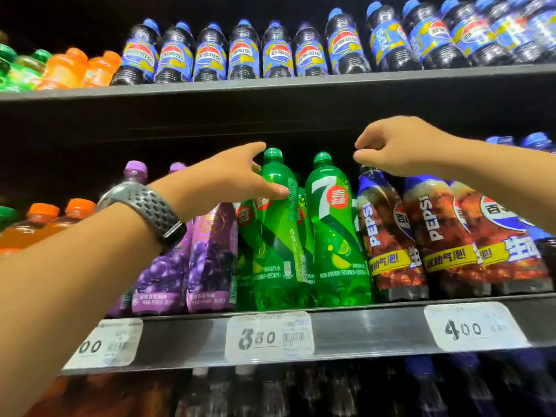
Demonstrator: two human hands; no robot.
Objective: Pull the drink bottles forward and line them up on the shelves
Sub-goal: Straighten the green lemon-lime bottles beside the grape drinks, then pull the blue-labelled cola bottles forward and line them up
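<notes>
my left hand [240, 173] grips the green 7-Up bottle [278, 230] to drag it forward; right hand [394, 145], fingers curled empty, hovers right of it over a Pepsi cap [365, 170]

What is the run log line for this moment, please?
left hand: grips green bottle | right hand: above cola bottle, holds nothing | middle shelf

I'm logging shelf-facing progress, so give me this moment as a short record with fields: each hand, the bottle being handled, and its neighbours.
left hand: grips the upper body of the green plastic 7-Up bottle on the middle shelf
right hand: fingers curled, above the cap of the dark Pepsi bottle; contact unclear
neighbours: purple grape drink bottles to its left, second green 7-Up bottle to its right
wrist: grey perforated watch band
</notes>
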